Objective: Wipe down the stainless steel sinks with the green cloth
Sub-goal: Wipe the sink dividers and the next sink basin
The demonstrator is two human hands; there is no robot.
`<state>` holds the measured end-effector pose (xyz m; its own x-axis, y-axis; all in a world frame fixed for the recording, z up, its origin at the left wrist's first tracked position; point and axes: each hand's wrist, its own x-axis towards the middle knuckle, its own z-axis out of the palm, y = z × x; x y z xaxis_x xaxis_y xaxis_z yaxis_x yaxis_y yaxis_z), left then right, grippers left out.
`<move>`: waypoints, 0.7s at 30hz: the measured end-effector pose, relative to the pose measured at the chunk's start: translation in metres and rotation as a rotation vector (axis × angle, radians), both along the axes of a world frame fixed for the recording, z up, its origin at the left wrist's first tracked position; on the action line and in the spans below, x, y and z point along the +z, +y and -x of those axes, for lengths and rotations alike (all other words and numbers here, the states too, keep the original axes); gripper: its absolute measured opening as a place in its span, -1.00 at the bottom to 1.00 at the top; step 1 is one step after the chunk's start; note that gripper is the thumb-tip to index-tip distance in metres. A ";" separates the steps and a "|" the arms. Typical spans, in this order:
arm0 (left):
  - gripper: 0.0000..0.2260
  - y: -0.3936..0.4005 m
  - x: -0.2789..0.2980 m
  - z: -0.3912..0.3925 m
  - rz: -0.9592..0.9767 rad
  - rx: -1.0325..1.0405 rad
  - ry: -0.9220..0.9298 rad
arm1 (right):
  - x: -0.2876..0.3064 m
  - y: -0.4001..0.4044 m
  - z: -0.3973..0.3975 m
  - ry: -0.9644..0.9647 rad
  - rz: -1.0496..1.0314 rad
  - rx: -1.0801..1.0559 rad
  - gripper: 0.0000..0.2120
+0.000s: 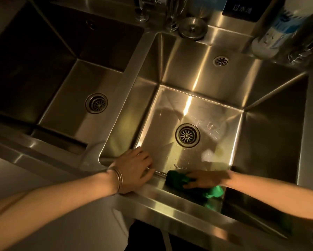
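Two stainless steel sinks sit side by side. The right sink (271,134) is wet on its floor, with a round drain (187,135) in the middle. My right hand (208,178) presses the green cloth (177,180) flat against the near inner wall of the right sink, low down by the floor. A brighter corner of the cloth sticks out under my wrist. My left hand (135,169), with bangles on the wrist, rests on the front rim at the right sink's near left corner, fingers curled over the edge. The left sink (48,57) is dark, with its own drain (96,103).
A sink strainer plug (193,29) lies on the back ledge beside tap fittings (143,8). A white and blue bottle (277,35) and a dark sign (246,8) stand at the back right. An overflow grille (221,61) is set in the right sink's back wall.
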<state>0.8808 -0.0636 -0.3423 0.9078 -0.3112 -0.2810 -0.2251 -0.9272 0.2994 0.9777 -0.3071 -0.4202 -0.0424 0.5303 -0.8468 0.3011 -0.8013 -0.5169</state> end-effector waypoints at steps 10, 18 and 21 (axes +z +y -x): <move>-0.68 -0.002 0.002 -0.001 0.029 0.018 -0.043 | -0.102 0.058 0.011 -0.724 -0.045 0.513 -0.41; -0.71 -0.004 0.005 0.000 0.034 0.037 -0.046 | -0.132 0.101 0.017 -0.817 -0.073 0.573 -0.33; -0.72 -0.004 0.006 -0.001 0.034 0.054 -0.046 | -0.126 0.139 0.020 -0.791 -0.091 0.485 -0.32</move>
